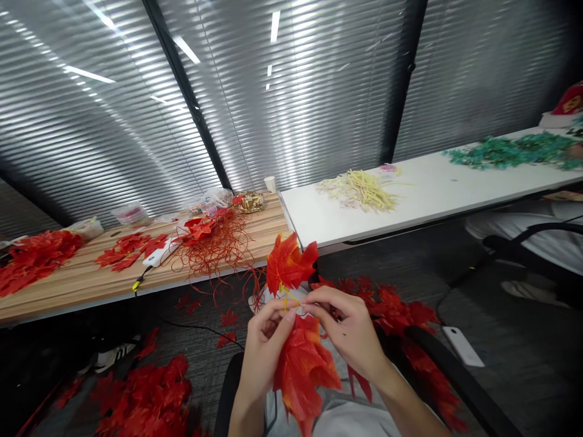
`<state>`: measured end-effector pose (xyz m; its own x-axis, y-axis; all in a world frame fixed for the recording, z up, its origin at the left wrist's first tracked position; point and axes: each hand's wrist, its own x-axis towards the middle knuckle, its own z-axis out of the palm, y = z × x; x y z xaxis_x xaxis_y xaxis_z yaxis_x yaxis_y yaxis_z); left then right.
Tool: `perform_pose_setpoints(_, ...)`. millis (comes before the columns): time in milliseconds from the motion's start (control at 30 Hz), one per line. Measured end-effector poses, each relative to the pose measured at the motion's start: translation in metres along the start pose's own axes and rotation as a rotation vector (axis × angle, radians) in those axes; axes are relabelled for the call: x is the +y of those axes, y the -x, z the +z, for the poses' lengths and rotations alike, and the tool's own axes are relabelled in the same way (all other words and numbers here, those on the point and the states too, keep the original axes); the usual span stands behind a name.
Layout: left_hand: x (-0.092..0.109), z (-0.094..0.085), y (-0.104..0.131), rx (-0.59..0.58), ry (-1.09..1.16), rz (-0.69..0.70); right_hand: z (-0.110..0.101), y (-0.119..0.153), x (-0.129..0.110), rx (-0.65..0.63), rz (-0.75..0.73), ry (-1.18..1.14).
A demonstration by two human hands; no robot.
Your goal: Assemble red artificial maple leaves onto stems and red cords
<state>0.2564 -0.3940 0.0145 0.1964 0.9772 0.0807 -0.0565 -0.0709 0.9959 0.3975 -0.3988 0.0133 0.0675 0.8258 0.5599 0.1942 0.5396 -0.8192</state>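
Observation:
Both hands meet in front of my lap. My left hand (270, 340) is closed, thumb and fingers pinching a thin yellow stem (289, 295). My right hand (348, 328) pinches the same stem close beside it, the fingertips of the two hands almost touching. Above the fingers stands a red-orange artificial maple leaf (290, 263). A larger red maple leaf (304, 370) hangs below them, partly covered by my left hand. Exactly how the stem passes between the fingertips is hidden.
A wooden table (246, 243) bears red leaves, tangled red cords (218, 246) and a white device (160, 252). Yellow strips (368, 189) and green foliage (510, 152) lie on the white table (428, 194). Red leaf piles (150, 394) and chair armrests (460, 379) flank me.

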Motion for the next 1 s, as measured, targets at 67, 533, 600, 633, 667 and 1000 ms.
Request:
perform_pose_setpoints(67, 0.0003, 0.0009, -0.0002, -0.005, 0.019, -0.002, 0.0000, -0.0002, -0.0003, -0.005, -0.005, -0.010)
perform_pose_setpoints(533, -0.0027, 0.0006, -0.0003, 0.065, 0.036, -0.018, 0.0004, 0.0012, 0.0024, -0.006, 0.044, 0.015)
perform_pose_setpoints(600, -0.0027, 0.0012, -0.0004, 0.074, 0.033, -0.013, 0.0003, 0.0013, 0.0024, 0.008, 0.052, 0.017)
perform_pose_setpoints(633, -0.0028, 0.0014, -0.0004, 0.076, 0.032, -0.010, 0.0003, 0.0012, 0.0023, 0.012, 0.051, 0.019)
perform_pose_setpoints(667, -0.0030, 0.0015, -0.0004, 0.077, 0.032, -0.005, 0.0002, 0.0010, 0.0022, 0.014, 0.048, 0.021)
perform_pose_setpoints(1000, -0.0011, 0.0013, -0.0004, 0.044, -0.008, 0.009, 0.0008, 0.0002, 0.0022, 0.023, 0.022, 0.025)
